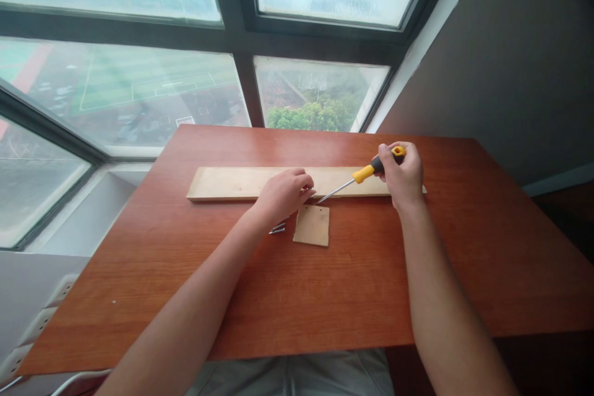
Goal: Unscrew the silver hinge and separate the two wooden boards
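My right hand [404,174] is wrapped round the black and yellow handle of a screwdriver [363,174]. Its metal shaft slants down to the left, and the tip is close to the fingers of my left hand [286,190]. Those fingers are pinched together at the front edge of a long pale wooden board [236,182]; what they hold is too small to make out. Just in front of the board lies a small square tan piece [312,226] with small holes near its top edge. Several metal screws [278,228] lie beside my left wrist, partly hidden by it.
All of this rests on a reddish-brown wooden table [325,297]. Behind the table stand large windows with dark frames [244,43]. A grey wall [505,68] rises on the right. Power sockets [44,320] and a white cable [78,378] sit past the table's left edge.
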Available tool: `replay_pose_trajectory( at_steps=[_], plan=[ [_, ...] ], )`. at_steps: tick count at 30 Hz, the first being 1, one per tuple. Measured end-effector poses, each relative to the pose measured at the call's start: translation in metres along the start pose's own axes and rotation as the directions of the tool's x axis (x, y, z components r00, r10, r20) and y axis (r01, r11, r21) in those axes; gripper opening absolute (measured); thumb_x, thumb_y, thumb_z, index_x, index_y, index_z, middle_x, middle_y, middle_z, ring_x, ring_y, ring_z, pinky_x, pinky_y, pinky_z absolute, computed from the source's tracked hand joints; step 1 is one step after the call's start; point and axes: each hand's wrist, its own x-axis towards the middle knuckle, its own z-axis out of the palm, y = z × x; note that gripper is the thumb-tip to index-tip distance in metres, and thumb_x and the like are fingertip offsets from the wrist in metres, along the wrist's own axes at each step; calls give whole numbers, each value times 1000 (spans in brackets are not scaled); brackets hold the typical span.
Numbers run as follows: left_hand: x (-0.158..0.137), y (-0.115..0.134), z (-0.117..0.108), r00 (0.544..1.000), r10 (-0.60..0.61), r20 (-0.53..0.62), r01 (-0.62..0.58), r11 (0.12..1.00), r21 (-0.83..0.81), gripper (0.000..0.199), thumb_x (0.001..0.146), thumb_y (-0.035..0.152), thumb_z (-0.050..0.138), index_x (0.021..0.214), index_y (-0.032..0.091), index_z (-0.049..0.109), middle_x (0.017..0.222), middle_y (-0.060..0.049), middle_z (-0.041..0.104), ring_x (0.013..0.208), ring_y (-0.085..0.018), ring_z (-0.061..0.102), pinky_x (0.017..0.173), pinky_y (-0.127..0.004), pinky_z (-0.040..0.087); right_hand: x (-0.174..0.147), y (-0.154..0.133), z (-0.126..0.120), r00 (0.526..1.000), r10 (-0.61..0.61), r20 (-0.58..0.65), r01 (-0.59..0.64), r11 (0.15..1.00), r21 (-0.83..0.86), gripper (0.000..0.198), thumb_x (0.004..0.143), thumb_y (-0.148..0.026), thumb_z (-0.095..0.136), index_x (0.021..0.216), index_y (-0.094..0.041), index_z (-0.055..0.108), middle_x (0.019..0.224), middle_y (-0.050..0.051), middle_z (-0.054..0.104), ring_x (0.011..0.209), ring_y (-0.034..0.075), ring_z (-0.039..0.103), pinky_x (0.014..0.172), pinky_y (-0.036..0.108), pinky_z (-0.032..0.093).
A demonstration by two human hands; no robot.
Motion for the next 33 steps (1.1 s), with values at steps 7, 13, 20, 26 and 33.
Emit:
replay_pose_trajectory(
  at_steps=[7, 13, 20, 26, 33],
  plan=[
    [-1, 1, -1, 997, -20, -70, 19, 1000, -8, 18, 91, 33, 55, 81, 19, 60, 87, -2, 63, 68, -14, 55, 59, -26, 35, -3, -2, 6, 998, 41, -39, -41, 999, -7, 35, 79, -54, 64, 89, -25, 47, 68, -4, 56, 47, 13, 55, 38, 23, 39],
    [-4, -4, -2, 996, -39, -75, 36, 999, -41, 18, 92, 32, 52, 82, 19, 58, 87, -3, 62, 71, -15, 56, 61, -26, 37, -5, -4, 9, 997, 59, -41, -59, 998, 4, 36, 78, -55, 65, 88, -25, 48, 67, -4, 58, 46, 13, 56, 36, 24, 39],
    [-5, -9, -6, 986, -149, -69, 144, 987, -76, 16, 94, 33, 48, 90, 21, 57, 86, -3, 69, 73, -18, 60, 61, -27, 37, -6, -5, 10, 997, 67, -31, -66, 997, 29, 34, 79, -53, 65, 87, -25, 48, 66, -5, 57, 44, 12, 56, 33, 21, 39],
    [-7, -16, -12, 967, -236, -99, 211, 953, -216, 16, 93, 35, 50, 90, 20, 58, 86, -3, 71, 72, -18, 62, 63, -27, 41, -7, -6, 11, 997, 78, -23, -77, 996, 37, 34, 78, -53, 66, 86, -25, 49, 64, -6, 56, 43, 11, 56, 32, 20, 39],
    [-17, -14, -34, 985, -138, 100, 146, 986, -75, 19, 92, 34, 49, 83, 20, 58, 78, -3, 68, 66, -17, 59, 56, -25, 35, -7, -8, 11, 996, 93, -14, -92, 994, 54, 34, 77, -51, 66, 86, -24, 49, 63, -7, 55, 42, 11, 55, 33, 20, 38]
  ],
)
